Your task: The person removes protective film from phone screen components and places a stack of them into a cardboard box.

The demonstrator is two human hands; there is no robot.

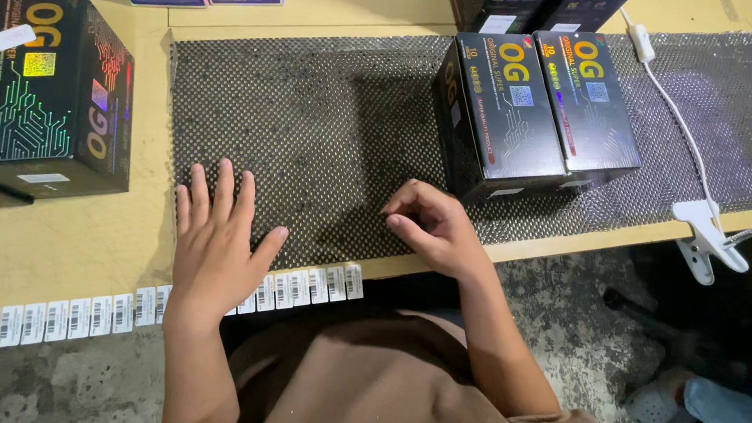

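Head camera looks steeply down, close over the table (57, 239) edge.

Even indoor light from above, soft shadows under the boxes (542, 108), holographic glare on print, sharp focus

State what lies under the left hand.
The left hand lies flat on the black mesh mat, its wrist crossing a strip of barcode labels along the table edge. The labels beneath the wrist are covered.

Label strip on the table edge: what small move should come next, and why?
Probably slide the left hand back to the label strip and peel one. That hand lies flat and empty on the mat, right beside the strip, and the right hand is empty too.
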